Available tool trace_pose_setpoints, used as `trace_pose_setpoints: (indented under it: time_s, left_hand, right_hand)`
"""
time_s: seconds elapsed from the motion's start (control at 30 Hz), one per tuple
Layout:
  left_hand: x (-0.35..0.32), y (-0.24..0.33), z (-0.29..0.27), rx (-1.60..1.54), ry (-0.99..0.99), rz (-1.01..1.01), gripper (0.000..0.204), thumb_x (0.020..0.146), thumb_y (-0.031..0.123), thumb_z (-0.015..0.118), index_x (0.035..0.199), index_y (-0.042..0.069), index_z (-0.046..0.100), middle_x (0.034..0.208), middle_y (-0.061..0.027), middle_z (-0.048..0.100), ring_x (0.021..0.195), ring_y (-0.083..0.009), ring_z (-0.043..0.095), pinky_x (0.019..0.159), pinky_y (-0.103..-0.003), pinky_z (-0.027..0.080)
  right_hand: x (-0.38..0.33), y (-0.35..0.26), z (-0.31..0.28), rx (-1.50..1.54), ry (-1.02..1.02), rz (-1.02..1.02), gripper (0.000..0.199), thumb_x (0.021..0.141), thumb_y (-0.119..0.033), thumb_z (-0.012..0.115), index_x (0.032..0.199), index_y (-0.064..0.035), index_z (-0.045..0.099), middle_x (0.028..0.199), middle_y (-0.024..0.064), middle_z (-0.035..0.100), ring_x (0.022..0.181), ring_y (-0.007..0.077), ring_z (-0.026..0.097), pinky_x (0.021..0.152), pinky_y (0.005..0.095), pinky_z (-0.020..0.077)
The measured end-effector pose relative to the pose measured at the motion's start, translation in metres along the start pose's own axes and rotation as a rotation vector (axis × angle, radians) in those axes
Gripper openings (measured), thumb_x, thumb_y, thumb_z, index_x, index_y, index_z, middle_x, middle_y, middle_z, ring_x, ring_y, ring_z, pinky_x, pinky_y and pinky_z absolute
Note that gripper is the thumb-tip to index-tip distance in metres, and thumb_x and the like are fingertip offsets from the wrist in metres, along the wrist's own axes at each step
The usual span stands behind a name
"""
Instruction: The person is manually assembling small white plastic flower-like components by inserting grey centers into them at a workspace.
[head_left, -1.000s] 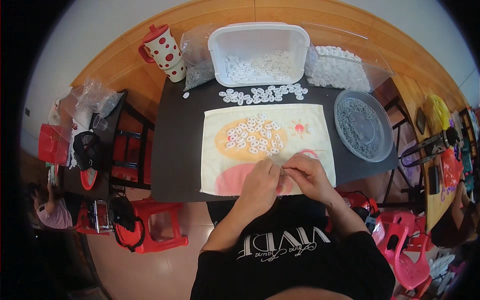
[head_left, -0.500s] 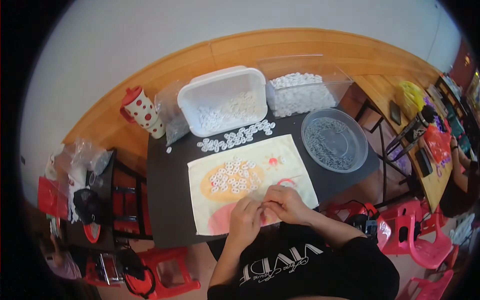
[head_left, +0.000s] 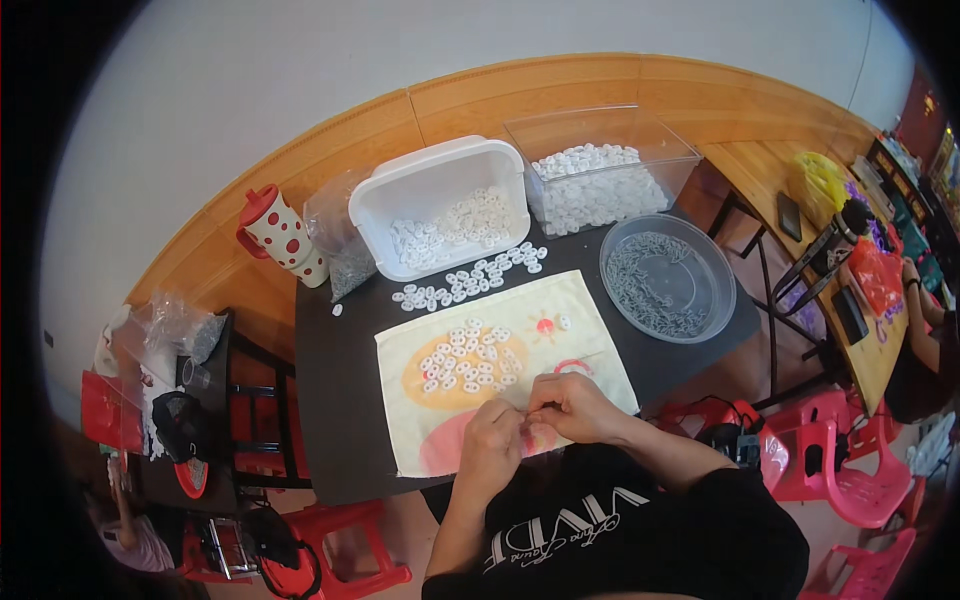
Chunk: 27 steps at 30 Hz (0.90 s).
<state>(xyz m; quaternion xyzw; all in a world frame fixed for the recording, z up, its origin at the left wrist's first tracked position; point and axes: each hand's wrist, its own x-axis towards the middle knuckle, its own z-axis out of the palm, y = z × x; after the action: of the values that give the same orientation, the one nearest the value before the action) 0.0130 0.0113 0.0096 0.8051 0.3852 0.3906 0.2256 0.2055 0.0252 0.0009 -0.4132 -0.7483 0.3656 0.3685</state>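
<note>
My left hand (head_left: pixel 490 436) and my right hand (head_left: pixel 573 406) meet over the near edge of a printed cloth (head_left: pixel 560 292), fingertips pinched together. What they hold between them is too small and too covered to make out. On the cloth, beyond my hands, lies a spread of small white oval pieces with two holes (head_left: pixel 468 355). One single white piece (head_left: pixel 565 323) rests apart, beside a red sun print. More white oval pieces (head_left: pixel 470 278) lie in a loose band on the black table (head_left: pixel 340 400), past the cloth's far edge.
Behind stand a white tub (head_left: pixel 440 160) and a clear box (head_left: pixel 600 190), both holding white pieces. A round clear tub (head_left: pixel 668 280) at right contains small grey metal parts. A dotted tumbler (head_left: pixel 285 235) and a plastic bag (head_left: pixel 345 240) stand back left. Another person's arm (head_left: pixel 925 330) is far right.
My hands stay together at nearly the same spot, with slight shifts of the fingers. The whole view has tilted a little; the pieces on the cloth look unchanged.
</note>
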Motion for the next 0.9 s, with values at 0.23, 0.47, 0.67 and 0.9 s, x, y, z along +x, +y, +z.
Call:
trace_pose_setpoints:
  time_s: [0.23,0.47,0.67,0.9]
  left_hand:
    - [0.001,0.006,-0.002,0.024,-0.002,0.031,0.016,0.074,-0.011,0.061,0.088,-0.006,0.065,0.081,-0.0168,0.059,0.076,-0.0348,0.061,0.067,-0.041,0.052]
    - [-0.011,0.007,0.015,0.286,0.076,0.171,0.033,0.072,-0.004,0.063,0.104,-0.009,0.064,0.094,-0.0174,0.059,0.084,-0.0347,0.059,0.07,-0.042,0.05]
    - [-0.01,0.008,0.014,0.351,0.03,0.234,0.035,0.072,-0.003,0.061,0.104,-0.014,0.062,0.093,-0.0194,0.058,0.08,-0.0342,0.056,0.068,-0.041,0.05]
    - [-0.01,0.009,0.015,0.341,0.025,0.212,0.029,0.071,-0.007,0.061,0.099,-0.011,0.064,0.093,-0.0191,0.058,0.079,-0.0351,0.056,0.066,-0.042,0.049]
  right_hand:
    - [0.001,-0.003,-0.001,-0.019,-0.026,0.021,0.008,0.077,0.003,0.069,0.082,-0.002,0.066,0.079,0.0092,0.061,0.071,0.0252,0.06,0.06,0.0348,0.0434]
    - [-0.001,-0.005,0.0,-0.025,0.022,0.021,0.003,0.077,-0.003,0.065,0.078,-0.0036,0.062,0.08,0.0107,0.063,0.074,0.0344,0.062,0.062,0.0424,0.0452]
    - [-0.002,-0.003,0.001,-0.034,0.025,-0.031,0.007,0.077,0.003,0.065,0.079,-0.0022,0.062,0.078,0.0101,0.059,0.072,0.0299,0.06,0.061,0.0383,0.0441]
    - [-0.001,-0.003,0.002,-0.048,0.01,-0.039,0.007,0.075,0.004,0.063,0.076,-0.0019,0.059,0.077,0.0108,0.058,0.072,0.0311,0.06,0.06,0.0388,0.0436]
